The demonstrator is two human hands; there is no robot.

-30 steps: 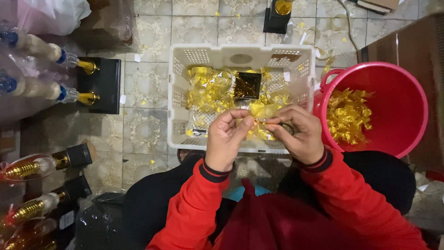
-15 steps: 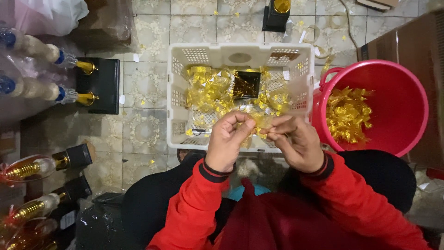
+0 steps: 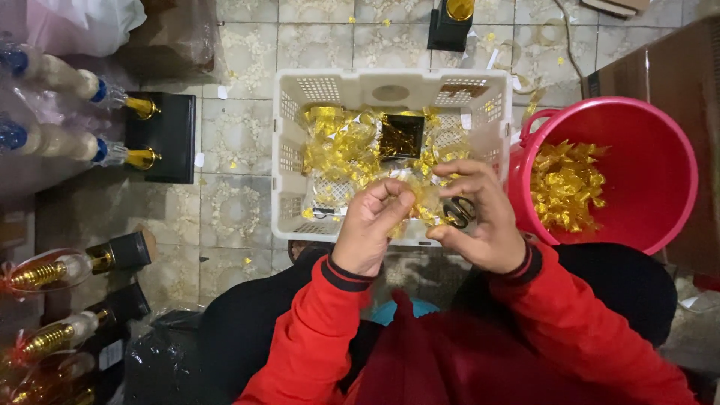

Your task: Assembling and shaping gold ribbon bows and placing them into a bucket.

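Both my hands meet over the near edge of a white perforated plastic basket (image 3: 289,157) on the tiled floor. My left hand (image 3: 371,229) and my right hand (image 3: 480,217) pinch the same small piece of gold foil ribbon (image 3: 422,201) between their fingertips. Black-handled scissors (image 3: 457,212) lie in the basket just under my right fingers. The basket holds a heap of gold foil pieces (image 3: 341,146) and a dark square item (image 3: 400,136). I wear red sleeves with dark cuffs.
A red bucket (image 3: 660,176) with gold foil pieces (image 3: 564,184) stands right of the basket. At left lie wrapped trophies on black bases (image 3: 161,139), with more trophies (image 3: 60,270) at lower left. Another black base (image 3: 448,26) stands beyond the basket. Foil scraps litter the tiles.
My hands have stayed over the basket's near edge, working the foil piece; my right fingers have spread and lifted slightly over it.
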